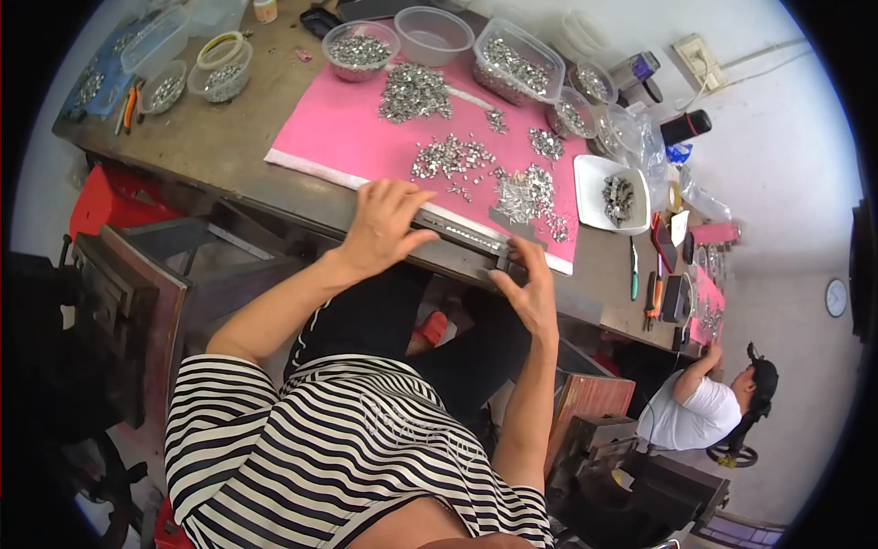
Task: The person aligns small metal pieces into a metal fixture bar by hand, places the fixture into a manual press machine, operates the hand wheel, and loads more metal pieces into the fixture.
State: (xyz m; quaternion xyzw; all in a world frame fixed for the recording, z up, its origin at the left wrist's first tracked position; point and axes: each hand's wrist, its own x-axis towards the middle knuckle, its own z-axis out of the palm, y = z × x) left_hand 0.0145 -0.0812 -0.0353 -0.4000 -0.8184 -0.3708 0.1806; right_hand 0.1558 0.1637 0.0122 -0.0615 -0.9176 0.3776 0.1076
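A narrow dark metal bar [462, 234] lies along the front edge of the table, with a row of small shiny metal pieces on it. My left hand [386, 222] rests at the bar's left end, fingers stretched and thumb apart, open. At the other end, the thumb and fingers of my right hand [529, 285] close around the bar's dark end. Just beyond, a pink mat [320, 119] carries loose heaps of silvery parts: a small-piece heap [450, 157], a heap with clear slivers [526, 194] and a larger pile [414, 93] farther back.
Clear tubs of metal parts, one a round tub [361, 50] and one a rectangular tub [519, 62], line the back. A white tray [590, 206] stands right, near a green-handled tool [634, 270] and orange-handled pliers [653, 297]. A co-worker [700, 403] sits far right.
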